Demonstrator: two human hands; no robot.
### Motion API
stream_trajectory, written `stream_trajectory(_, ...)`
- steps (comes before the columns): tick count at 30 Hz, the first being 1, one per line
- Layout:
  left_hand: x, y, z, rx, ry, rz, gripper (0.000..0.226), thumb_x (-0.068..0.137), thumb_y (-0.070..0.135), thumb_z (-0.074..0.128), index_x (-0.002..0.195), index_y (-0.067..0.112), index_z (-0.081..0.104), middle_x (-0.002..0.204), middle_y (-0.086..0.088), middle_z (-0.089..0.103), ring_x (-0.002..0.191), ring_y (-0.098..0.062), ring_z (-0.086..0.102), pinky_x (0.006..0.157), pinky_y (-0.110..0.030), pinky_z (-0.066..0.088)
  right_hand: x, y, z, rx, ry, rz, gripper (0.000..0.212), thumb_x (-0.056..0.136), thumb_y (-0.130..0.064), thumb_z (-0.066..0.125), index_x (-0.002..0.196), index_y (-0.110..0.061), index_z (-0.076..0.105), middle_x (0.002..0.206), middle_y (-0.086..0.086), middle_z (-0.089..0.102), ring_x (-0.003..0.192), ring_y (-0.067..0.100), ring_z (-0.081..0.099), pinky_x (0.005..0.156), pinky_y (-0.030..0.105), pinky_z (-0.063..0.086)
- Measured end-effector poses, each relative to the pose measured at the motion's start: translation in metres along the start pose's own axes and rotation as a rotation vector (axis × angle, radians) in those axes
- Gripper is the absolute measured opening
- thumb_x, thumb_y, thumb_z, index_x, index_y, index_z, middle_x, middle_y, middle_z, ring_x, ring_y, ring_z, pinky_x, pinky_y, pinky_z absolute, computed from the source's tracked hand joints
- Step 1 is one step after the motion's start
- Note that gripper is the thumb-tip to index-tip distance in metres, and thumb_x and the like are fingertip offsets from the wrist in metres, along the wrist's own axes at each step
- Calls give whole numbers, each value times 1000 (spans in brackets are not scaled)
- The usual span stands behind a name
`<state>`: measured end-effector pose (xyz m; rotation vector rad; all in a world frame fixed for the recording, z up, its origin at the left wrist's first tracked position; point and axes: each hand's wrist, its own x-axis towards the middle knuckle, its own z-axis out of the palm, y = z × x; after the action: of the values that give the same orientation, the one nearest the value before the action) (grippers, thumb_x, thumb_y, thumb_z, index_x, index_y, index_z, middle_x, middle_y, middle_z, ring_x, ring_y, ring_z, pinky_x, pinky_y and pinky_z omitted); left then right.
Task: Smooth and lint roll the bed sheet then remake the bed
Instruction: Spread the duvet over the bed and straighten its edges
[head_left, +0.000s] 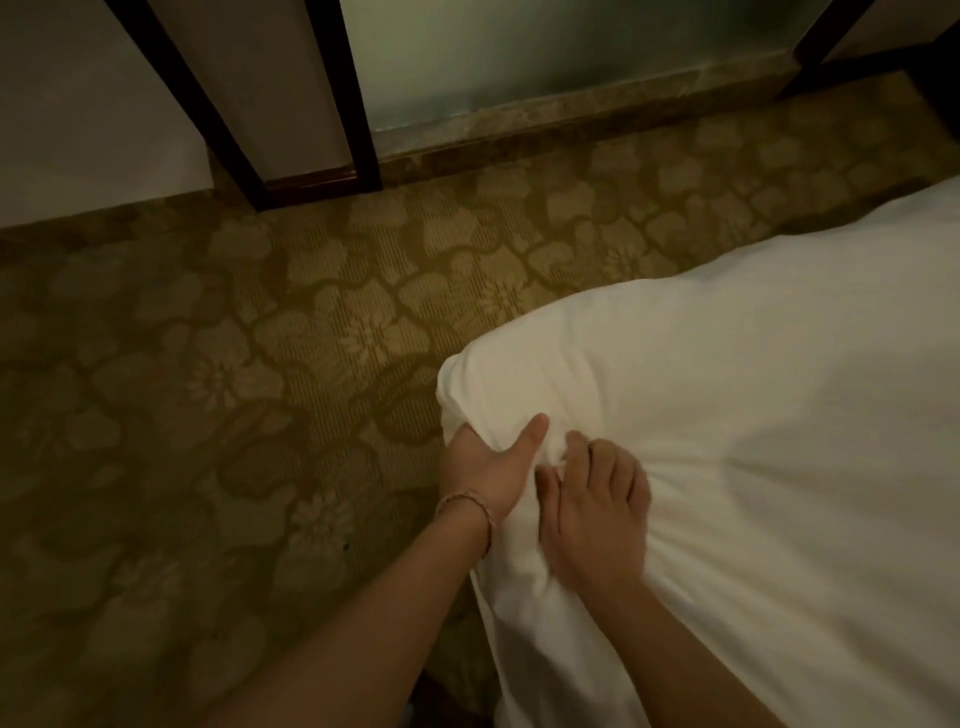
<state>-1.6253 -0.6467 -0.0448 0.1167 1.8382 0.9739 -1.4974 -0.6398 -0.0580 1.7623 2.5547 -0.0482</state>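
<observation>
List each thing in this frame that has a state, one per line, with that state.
white sheet: draped over the bed corner, bunched and creased where the hands hold it
left hand: grips the bunched sheet at the corner, thumb on top
right hand: fingers curled into the gathered fabric beside the left hand
bracelet: worn on the left wrist
carpet: patterned, lying flat beside the bed
</observation>
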Motion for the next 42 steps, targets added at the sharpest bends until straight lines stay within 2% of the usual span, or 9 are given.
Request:
stream_trajectory(7, -4, 5, 1, -87, 7, -37, 17, 88, 36, 75, 94, 20, 69, 93, 1, 72, 93, -22, 69, 83, -32, 56, 46, -12, -18, 51, -29, 78, 44, 96, -36, 36, 66, -14, 60, 59, 8, 61, 54, 27, 56, 57, 29, 32)
stream_trajectory(14, -49, 45, -43, -279, 4, 88, 21, 86, 23, 78, 106, 17, 75, 92, 3, 78, 88, -14, 74, 81, -36, 61, 36, -37, -73, 267, 262, 175, 53, 95, -37, 33, 49, -16, 50, 42, 1, 48, 36, 20, 39, 44, 21, 20)
stream_trajectory(18, -39, 55, -55, -273, 119, 265, 18, 86, 18, 78, 102, 21, 71, 89, 7, 76, 81, -1, 72, 69, -17, 57, 44, -60, -66, 291, 313, 144, 55, 97, -36, 35, 49, -16, 53, 41, 2, 48, 35, 20, 41, 45, 22, 23)
stream_trajectory(21, -10, 45, -43, -150, 220, 220, 33, 88, 31, 77, 117, 19, 66, 100, 11, 70, 90, -1, 68, 76, -17, 54, 55, -55, -42, 253, 136, 161, 59, 101, -43, 25, 60, -15, 58, 51, 3, 55, 44, 20, 45, 50, 26, 27)
stream_trajectory(26, -5, 11, -30, -164, 147, -238, 97, 77, 71, 68, 149, 14, 38, 143, -9, 51, 129, -32, 51, 110, -44, 41, 45, -30, -5, 255, 19, -29, 51, 102, -45, 20, 68, -21, 50, 64, 3, 59, 65, 24, 57, 67, 36, 42)
stream_trajectory(28, -9, 10, -34, -212, 64, -262, 88, 79, 66, 71, 144, 12, 46, 135, -7, 56, 119, -29, 55, 103, -43, 46, 40, -31, -4, 274, 21, -42, 42, 101, -44, 22, 73, -22, 43, 72, 1, 55, 75, 24, 53, 75, 39, 39)
stream_trajectory(33, -3, 53, -48, -358, 204, 43, 10, 88, 25, 77, 94, 22, 70, 106, -3, 74, 89, -14, 69, 83, -33, 58, 35, -24, -37, 374, 135, -62, 31, 99, -35, 32, 93, -18, 57, 99, -1, 56, 93, 22, 48, 89, 42, 38)
stream_trajectory(39, -2, 74, -54, -363, 155, 170, 10, 87, 21, 77, 94, 20, 71, 93, 3, 74, 92, -16, 72, 76, -32, 60, 44, -24, -70, 500, 300, -64, 36, 100, -29, 35, 90, -13, 65, 90, 2, 64, 84, 22, 54, 81, 39, 42)
stream_trajectory(42, 16, 32, -62, -155, 270, -13, 45, 90, 26, 75, 129, 7, 62, 121, -6, 67, 114, -21, 62, 85, -28, 49, 29, -36, -25, 298, 67, -136, 46, 100, -34, 31, 126, -11, 61, 133, 12, 59, 124, 30, 52, 105, 43, 38)
